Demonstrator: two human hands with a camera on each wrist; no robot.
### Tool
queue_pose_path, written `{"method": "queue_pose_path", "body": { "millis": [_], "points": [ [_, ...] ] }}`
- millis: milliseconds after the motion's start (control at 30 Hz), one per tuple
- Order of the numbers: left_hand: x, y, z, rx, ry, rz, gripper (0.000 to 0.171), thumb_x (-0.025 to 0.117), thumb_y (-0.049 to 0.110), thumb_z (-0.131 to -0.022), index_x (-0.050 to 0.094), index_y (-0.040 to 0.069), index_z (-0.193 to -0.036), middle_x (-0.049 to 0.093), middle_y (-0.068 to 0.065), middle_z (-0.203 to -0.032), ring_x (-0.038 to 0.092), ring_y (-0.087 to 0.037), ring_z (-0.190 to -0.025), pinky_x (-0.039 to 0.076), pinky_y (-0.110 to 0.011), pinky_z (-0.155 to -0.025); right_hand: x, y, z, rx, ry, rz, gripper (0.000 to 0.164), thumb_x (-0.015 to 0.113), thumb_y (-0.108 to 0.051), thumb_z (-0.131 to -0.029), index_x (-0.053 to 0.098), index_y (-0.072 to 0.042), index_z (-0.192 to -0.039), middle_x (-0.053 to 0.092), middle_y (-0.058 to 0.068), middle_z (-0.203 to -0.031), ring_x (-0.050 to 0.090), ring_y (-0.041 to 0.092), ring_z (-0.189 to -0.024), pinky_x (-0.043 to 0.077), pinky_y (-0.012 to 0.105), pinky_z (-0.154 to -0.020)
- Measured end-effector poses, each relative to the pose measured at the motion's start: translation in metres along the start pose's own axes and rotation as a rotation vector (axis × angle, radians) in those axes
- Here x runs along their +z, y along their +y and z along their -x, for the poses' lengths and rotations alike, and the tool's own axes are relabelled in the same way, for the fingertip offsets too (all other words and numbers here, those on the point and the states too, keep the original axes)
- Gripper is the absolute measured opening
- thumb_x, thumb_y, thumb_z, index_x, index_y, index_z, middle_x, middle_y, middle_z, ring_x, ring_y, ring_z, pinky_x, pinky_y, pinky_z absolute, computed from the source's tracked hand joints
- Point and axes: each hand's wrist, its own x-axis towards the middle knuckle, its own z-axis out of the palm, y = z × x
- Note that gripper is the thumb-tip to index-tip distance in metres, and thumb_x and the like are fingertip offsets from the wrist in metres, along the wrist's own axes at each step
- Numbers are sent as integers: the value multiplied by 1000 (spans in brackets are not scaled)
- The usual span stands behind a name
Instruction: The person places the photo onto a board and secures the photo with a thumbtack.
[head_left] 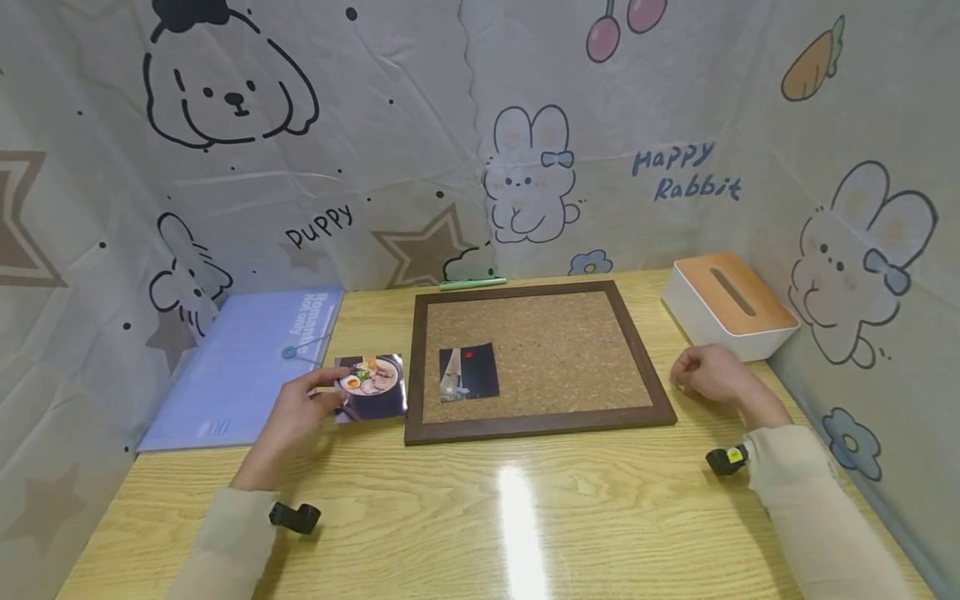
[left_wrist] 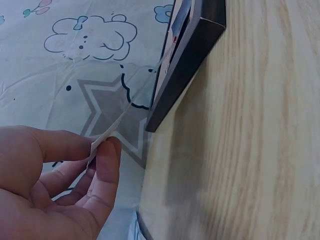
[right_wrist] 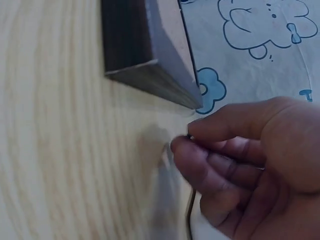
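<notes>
My left hand (head_left: 300, 410) pinches a photo of a bowl of ramen (head_left: 371, 390) by its left edge, just left of the corkboard (head_left: 562, 358). In the left wrist view the photo (left_wrist: 107, 132) is seen nearly edge-on between thumb and fingers. On the board's left part lies a dark photo (head_left: 480, 375) with a red pushpin (head_left: 469, 355) near its top. My right hand (head_left: 708, 372) is beside the board's right edge, in front of the tissue box. In the right wrist view its thumb and forefinger pinch a tiny dark thing (right_wrist: 189, 135), mostly hidden, kind unclear.
A blue document folder (head_left: 240, 375) with a string clasp lies at the left. The white tissue box (head_left: 720, 310) with a wooden lid stands at the back right. Behind the board lies a green pen (head_left: 472, 284). Printed cloth walls (head_left: 420, 100) enclose the table.
</notes>
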Motion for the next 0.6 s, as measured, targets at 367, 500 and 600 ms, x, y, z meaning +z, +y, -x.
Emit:
{"method": "queue_pose_path", "body": {
  "millis": [367, 500, 600],
  "points": [
    [6, 8, -5, 23, -30, 68, 44, 58, 18, -100, 53, 14, -144, 49, -20, -140, 62, -35, -122, 54, -41, -90, -8, -14, -3, -37, 98, -66, 11, 65, -15, -95, 70, -5, -94, 71, 11, -86, 64, 16, -71, 47, 27, -60],
    [10, 13, -8, 49, -40, 100, 45, 60, 17, -98, 55, 13, -142, 51, -20, -138, 62, -36, -122, 55, -41, -92, -11, -18, -4, -36, 78, -97, 13, 64, -16, -96, 69, -4, -94, 72, 13, -86, 64, 19, -72, 48, 27, -57],
    [15, 19, -10, 51, -45, 126, 45, 62, 16, -97, 56, 12, -142, 52, -19, -138, 63, -33, -120, 54, -36, -91, -13, -24, -5, -42, 64, -137, 14, 61, -14, -97, 68, -2, -97, 71, 14, -83, 65, 22, -72, 49, 28, -56]
  ]
}}
